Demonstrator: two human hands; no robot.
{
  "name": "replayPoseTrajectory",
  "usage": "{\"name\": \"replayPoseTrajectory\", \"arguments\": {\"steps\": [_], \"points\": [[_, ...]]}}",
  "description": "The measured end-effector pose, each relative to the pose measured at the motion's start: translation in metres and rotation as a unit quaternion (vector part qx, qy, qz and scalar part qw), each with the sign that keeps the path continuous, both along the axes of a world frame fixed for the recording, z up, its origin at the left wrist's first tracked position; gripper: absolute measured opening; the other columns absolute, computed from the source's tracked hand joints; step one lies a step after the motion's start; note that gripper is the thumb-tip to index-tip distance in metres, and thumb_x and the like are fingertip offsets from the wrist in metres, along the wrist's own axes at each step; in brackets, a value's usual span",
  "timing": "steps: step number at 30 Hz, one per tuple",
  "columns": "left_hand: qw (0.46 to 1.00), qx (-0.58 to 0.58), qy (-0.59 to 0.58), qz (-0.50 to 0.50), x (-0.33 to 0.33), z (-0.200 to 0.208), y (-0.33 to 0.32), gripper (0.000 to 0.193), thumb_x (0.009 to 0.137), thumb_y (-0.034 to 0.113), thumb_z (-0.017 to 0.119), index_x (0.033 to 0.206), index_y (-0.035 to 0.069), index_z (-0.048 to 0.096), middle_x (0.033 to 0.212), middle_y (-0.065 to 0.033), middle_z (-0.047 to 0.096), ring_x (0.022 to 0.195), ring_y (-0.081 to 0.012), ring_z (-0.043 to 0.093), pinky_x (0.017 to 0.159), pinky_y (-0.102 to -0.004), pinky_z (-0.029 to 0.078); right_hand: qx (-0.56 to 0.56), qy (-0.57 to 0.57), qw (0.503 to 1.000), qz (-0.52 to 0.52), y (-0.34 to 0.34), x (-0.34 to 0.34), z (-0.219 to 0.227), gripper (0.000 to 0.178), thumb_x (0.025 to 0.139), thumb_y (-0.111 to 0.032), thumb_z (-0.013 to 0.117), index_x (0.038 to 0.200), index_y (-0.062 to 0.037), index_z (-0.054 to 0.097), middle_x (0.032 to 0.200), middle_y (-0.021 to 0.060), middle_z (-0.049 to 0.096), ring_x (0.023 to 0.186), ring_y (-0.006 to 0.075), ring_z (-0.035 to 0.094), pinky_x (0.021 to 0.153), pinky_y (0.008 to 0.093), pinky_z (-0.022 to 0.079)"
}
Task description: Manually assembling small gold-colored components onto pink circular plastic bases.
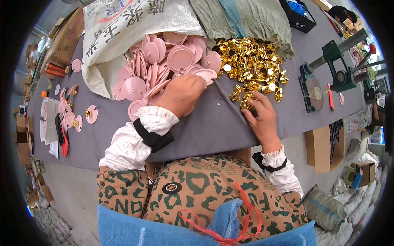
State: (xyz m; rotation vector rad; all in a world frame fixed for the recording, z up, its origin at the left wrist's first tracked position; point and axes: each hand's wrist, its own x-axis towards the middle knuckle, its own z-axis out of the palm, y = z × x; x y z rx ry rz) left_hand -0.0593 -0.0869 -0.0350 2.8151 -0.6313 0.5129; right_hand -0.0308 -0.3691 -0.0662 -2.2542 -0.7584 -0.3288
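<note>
My left hand [183, 95] is closed at the near right side of a heap of pink round plastic discs [152, 51], its fingers on the edge of one pink disc [206, 75]. The fingertips are partly hidden by the hand. To the right, my right hand [262, 119] has thumb and fingers curled round a shiny gold metal fitting [246, 101] at the near edge of a pile of gold fittings [250, 61]. Several discs have a slot and a rim; some gold pieces show dark centres.
A white woven sack [106, 41] and a grey-green sack [262, 16] lie behind the heaps. A green hand press [334, 65] stands at the right of the grey cloth table [209, 127]. Discs with gold fittings attached [70, 119] lie at the left. An open carton [322, 149] sits below right.
</note>
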Motion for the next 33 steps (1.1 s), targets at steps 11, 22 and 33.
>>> {"name": "replayPoseTrajectory", "arguments": {"steps": [11, 22, 33], "points": [[0.674, -0.691, 0.218, 0.148, -0.050, 0.013, -0.039, 0.015, 0.089, 0.010, 0.070, 0.097, 0.002, 0.060, 0.086, 0.0002, 0.066, 0.074, -0.0035, 0.058, 0.066, -0.0189, 0.047, 0.046, 0.091, 0.995, 0.003, -0.002, -0.004, 0.007, 0.025, 0.070, -0.007, 0.080, 0.087, -0.0039, 0.062, 0.105, 0.0112, 0.065, 0.090, 0.0286, 0.062, 0.076, 0.0350, 0.051], [0.640, -0.712, 0.259, 0.125, -0.067, -0.006, -0.038, 0.016, 0.090, 0.010, 0.069, 0.099, 0.002, 0.059, 0.087, -0.0005, 0.065, 0.077, -0.0044, 0.058, 0.068, -0.0194, 0.047, 0.049, 0.119, 0.991, -0.039, 0.025, -0.012, 0.012, 0.023, 0.072, -0.002, 0.071, 0.095, -0.0064, 0.069, 0.094, 0.0087, 0.069, 0.090, 0.0287, 0.061, 0.079, 0.0365, 0.050], [0.626, -0.726, 0.265, 0.104, -0.066, -0.012, -0.051, 0.014, 0.091, 0.008, 0.067, 0.099, 0.002, 0.059, 0.091, -0.0028, 0.066, 0.082, -0.0066, 0.061, 0.074, -0.0215, 0.050, 0.134, 0.042, 0.986, 0.085, 0.045, -0.025, 0.023, 0.030, 0.072, 0.001, 0.079, 0.100, -0.0025, 0.070, 0.101, 0.0108, 0.070, 0.088, 0.0225, 0.068, 0.071, 0.0290, 0.055]]}}
